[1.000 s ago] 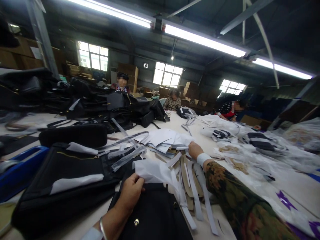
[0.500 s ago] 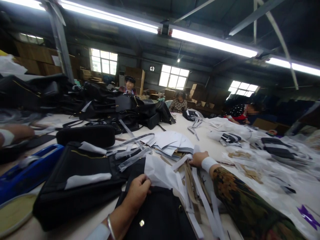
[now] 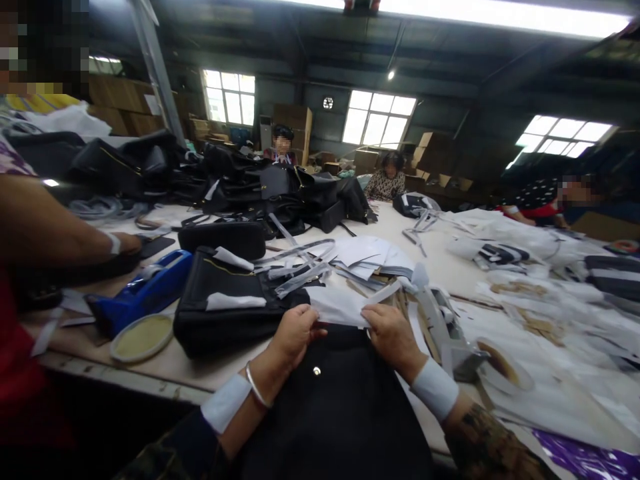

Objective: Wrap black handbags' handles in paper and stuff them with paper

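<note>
A black bag [image 3: 340, 407] with a small metal stud lies on the table right in front of me. A sheet of white paper [image 3: 335, 307] rests over its far edge. My left hand [image 3: 296, 331] pinches the paper's left side, fingers closed. My right hand [image 3: 393, 333] grips the paper's right side, fingers closed too. Several white and brown strips [image 3: 400, 297] lie just beyond the paper.
A second black bag [image 3: 227, 307] lies to the left, beside a blue tape dispenser [image 3: 145, 290] and a round lid [image 3: 143, 337]. A co-worker's arm [image 3: 55, 230] reaches in at the left. More black bags [image 3: 260, 193] pile up behind. White wrapping [image 3: 540, 293] covers the right of the table [image 3: 150, 370].
My right hand has drawn back from the strip pile and taken hold of the paper. The view has dropped and swung left, bringing a co-worker's arm into sight.
</note>
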`<act>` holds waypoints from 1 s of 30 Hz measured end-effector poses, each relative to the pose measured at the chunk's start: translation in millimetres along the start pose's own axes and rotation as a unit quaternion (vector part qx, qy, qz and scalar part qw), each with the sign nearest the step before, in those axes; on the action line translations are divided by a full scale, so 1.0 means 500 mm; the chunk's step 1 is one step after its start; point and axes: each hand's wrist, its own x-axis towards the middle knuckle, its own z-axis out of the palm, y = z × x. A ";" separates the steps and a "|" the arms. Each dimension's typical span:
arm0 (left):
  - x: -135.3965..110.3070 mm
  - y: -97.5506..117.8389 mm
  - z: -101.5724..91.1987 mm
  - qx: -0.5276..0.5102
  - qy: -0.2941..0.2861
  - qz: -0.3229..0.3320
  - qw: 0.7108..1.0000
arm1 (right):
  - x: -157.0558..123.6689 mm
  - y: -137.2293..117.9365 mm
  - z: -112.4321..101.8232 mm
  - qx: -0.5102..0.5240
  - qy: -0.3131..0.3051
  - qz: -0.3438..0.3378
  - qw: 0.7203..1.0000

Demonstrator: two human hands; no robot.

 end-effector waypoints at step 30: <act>-0.292 0.267 -0.009 0.686 -0.162 0.401 0.584 | -0.086 -0.152 -0.084 0.116 -0.213 -0.189 0.952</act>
